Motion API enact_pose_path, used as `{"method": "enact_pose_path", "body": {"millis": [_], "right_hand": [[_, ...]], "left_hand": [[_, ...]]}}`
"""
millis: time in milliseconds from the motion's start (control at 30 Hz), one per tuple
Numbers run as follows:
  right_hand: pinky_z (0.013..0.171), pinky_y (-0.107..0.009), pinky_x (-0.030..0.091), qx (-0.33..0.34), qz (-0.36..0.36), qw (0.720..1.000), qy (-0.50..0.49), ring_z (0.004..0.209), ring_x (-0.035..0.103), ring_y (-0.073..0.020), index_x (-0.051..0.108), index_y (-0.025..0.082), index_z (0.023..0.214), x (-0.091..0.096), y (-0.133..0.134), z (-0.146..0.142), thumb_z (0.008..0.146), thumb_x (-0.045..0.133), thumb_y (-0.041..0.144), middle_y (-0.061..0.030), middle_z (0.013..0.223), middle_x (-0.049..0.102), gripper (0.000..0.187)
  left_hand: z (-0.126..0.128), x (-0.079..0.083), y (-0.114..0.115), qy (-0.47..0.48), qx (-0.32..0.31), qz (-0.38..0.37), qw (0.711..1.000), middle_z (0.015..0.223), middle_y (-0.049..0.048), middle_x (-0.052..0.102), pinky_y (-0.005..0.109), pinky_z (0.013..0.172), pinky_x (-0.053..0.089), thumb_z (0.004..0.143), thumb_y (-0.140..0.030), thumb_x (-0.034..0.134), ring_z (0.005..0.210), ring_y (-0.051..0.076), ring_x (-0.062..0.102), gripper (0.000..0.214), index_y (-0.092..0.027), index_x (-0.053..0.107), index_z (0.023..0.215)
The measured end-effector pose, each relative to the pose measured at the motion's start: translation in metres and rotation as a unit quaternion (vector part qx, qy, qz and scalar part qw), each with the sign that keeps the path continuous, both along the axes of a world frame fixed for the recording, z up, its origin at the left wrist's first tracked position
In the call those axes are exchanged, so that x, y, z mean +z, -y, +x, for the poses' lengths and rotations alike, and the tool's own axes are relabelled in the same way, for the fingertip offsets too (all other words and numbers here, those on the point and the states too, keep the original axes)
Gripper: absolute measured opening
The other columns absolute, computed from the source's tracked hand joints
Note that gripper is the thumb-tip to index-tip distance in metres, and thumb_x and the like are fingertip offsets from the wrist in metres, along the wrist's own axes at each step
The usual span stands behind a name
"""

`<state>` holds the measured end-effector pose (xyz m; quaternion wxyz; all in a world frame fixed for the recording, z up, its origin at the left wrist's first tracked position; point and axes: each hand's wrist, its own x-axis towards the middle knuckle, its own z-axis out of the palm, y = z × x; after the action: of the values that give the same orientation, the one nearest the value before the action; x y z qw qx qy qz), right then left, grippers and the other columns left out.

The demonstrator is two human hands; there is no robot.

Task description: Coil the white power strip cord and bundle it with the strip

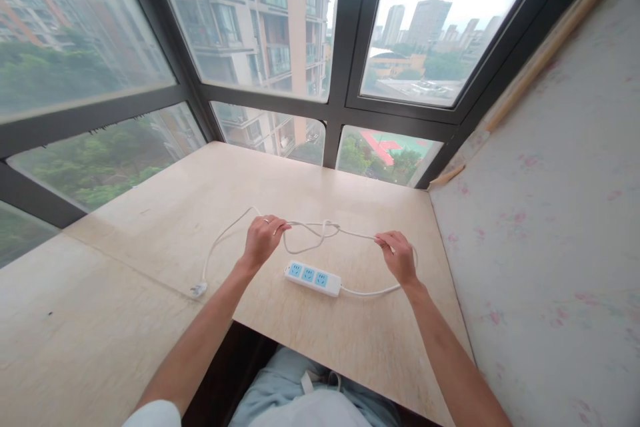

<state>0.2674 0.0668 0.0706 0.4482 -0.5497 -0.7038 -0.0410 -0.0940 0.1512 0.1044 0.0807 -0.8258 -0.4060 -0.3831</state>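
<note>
A white power strip [313, 279] with several blue sockets lies on the stone-like ledge, below and between my hands. Its white cord [369, 293] leaves the right end and curves up to my right hand [397, 255], whose fingers pinch it. Between the hands the cord forms a loose, knot-like loop [324, 235]. My left hand [263, 239] is closed on the cord at the loop's left side. From there the cord arcs left and down to the plug [199, 289], which rests on the ledge beside my left forearm.
The beige ledge [165, 213] reaches back to dark-framed windows [345, 80]. A wall with floral paper [540, 227] borders it on the right, with a peeling strip [447, 177] near the corner. The ledge's front edge lies just before my body.
</note>
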Motion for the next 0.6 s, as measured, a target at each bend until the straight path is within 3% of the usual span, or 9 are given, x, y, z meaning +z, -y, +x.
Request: {"method": "enact_pose_path", "body": {"millis": [100,200,300,467,533,600], "right_hand": [[0.074,-0.037,0.05,0.052,-0.063,0.997,-0.009,0.08,0.064,-0.0216,0.073,0.022,0.089,0.01,0.02,0.0,0.094,0.055,0.037,-0.007,0.083,0.071,0.024],[0.082,-0.037,0.052,0.114,-0.132,0.984,-0.027,0.093,0.067,-0.0222,0.072,0.024,0.101,0.028,0.034,-0.003,0.093,0.057,0.039,-0.0075,0.098,0.071,0.022],[0.092,-0.039,0.051,0.122,-0.118,0.983,-0.066,0.105,0.064,-0.0228,0.068,0.024,0.112,0.054,0.04,-0.016,0.093,0.057,0.037,-0.0089,0.11,0.069,0.025],[0.1,-0.041,0.046,0.152,-0.082,0.983,-0.057,0.114,0.06,-0.0229,0.066,0.024,0.117,0.092,0.025,-0.051,0.094,0.055,0.033,-0.0101,0.119,0.066,0.027],[0.099,-0.041,0.046,0.197,-0.13,0.972,0.0,0.114,0.06,-0.0237,0.068,0.023,0.115,0.097,0.012,-0.06,0.092,0.058,0.032,-0.0106,0.119,0.067,0.027],[0.09,-0.038,0.049,0.244,-0.196,0.948,0.049,0.099,0.065,-0.0221,0.071,0.021,0.106,0.097,-0.001,-0.065,0.091,0.06,0.031,-0.0091,0.104,0.071,0.022]], "left_hand": [[0.006,0.012,0.011,0.044,0.007,0.049,0.998,0.078,0.0041,0.071,0.034,0.077,0.044,0.09,-0.028,0.062,0.075,0.018,0.063,0.013,-0.019,0.067,0.082],[0.016,0.022,0.021,0.076,-0.029,0.089,0.993,0.078,0.0031,0.07,0.033,0.077,0.045,0.089,-0.025,0.064,0.076,0.017,0.062,0.007,-0.02,0.066,0.085],[0.032,0.029,0.029,0.082,-0.095,0.103,0.987,0.077,0.0018,0.068,0.031,0.074,0.046,0.088,-0.022,0.065,0.075,0.016,0.059,0.002,-0.02,0.064,0.089],[0.064,0.026,0.042,0.077,-0.176,0.1,0.976,0.078,0.0005,0.067,0.031,0.072,0.044,0.09,-0.022,0.062,0.073,0.014,0.057,0.002,-0.021,0.061,0.092],[0.073,0.022,0.047,0.077,-0.199,0.098,0.972,0.08,0.0007,0.067,0.031,0.072,0.043,0.091,-0.022,0.061,0.073,0.014,0.055,0.003,-0.022,0.061,0.093],[0.078,0.017,0.051,0.072,-0.212,0.088,0.971,0.081,0.0014,0.067,0.031,0.072,0.042,0.092,-0.021,0.059,0.073,0.014,0.055,0.004,-0.022,0.062,0.095]]}}
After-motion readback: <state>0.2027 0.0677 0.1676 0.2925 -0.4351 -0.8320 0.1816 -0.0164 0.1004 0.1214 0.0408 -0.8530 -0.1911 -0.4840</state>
